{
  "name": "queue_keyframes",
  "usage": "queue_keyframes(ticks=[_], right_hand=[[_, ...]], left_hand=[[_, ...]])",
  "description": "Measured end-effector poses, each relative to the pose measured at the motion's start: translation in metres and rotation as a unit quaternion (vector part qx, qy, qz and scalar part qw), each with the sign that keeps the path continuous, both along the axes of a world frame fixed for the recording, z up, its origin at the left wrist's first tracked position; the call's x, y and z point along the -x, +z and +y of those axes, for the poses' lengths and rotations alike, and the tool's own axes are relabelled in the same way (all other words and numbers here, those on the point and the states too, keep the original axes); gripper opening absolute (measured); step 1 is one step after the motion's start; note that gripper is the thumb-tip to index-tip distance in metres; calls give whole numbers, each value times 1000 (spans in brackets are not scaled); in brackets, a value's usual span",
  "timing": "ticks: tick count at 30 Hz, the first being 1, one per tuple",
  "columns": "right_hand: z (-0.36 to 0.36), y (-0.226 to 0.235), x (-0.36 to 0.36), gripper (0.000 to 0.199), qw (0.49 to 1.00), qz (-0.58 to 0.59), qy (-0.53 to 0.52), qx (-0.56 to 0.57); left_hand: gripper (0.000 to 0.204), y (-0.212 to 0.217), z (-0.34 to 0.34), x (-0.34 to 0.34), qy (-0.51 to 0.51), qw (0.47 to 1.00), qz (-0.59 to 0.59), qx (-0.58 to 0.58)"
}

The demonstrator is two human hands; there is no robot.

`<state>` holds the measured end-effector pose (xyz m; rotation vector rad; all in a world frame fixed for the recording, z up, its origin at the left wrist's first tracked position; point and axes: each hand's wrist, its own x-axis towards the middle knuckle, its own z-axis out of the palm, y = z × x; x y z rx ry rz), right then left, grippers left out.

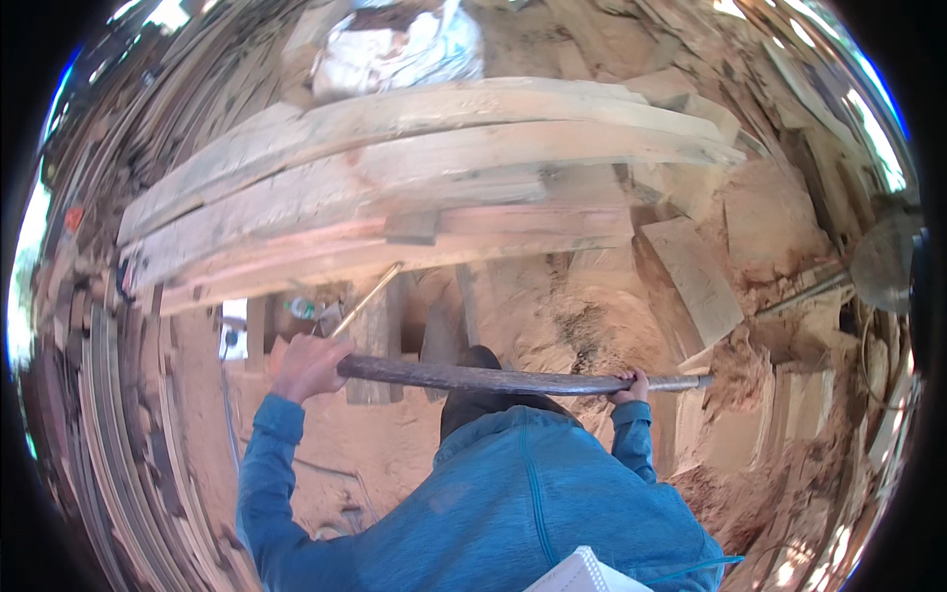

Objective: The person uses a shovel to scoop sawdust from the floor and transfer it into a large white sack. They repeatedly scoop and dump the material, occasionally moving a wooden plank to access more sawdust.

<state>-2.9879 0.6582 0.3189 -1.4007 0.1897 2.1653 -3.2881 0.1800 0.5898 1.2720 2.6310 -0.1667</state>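
Observation:
A dark, rounded wooden pole lies level across the front of my body. My left hand is closed round its left end. Toward the other end, my right hand grips the pole, and a short greyish tip sticks out past it. From beside my left hand a thin pale yellow rod slants up to the front edge of the planks; whether my fingers also hold it, I cannot tell. Long sawn planks lie side by side beyond my hands, with a small wood block on them.
A white sack stands beyond the planks. Short boards lie on the sawdust-covered ground to the right. Long strips of timber are stacked at the left. A green-and-clear bottle lies near my left hand, and a cable runs along the ground.

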Motion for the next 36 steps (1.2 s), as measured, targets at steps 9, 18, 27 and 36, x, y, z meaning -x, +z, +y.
queue_keyframes(ticks=[9, 18, 27, 36], right_hand=[[20, 32, 103, 24, 999, 29, -8, 19], [58, 71, 199, 26, 1000, 8, 1, -15], [71, 145, 336, 29, 995, -39, 85, -39], [50, 173, 572, 28, 982, -35, 180, -36]], left_hand=[[14, 17, 10, 70, 14, 999, 6, -50], [18, 34, 26, 134, 36, 993, -15, -109], [18, 42, -2, 234, 92, 983, -48, -149], [18, 51, -72, 358, 208, 962, -44, -171]])
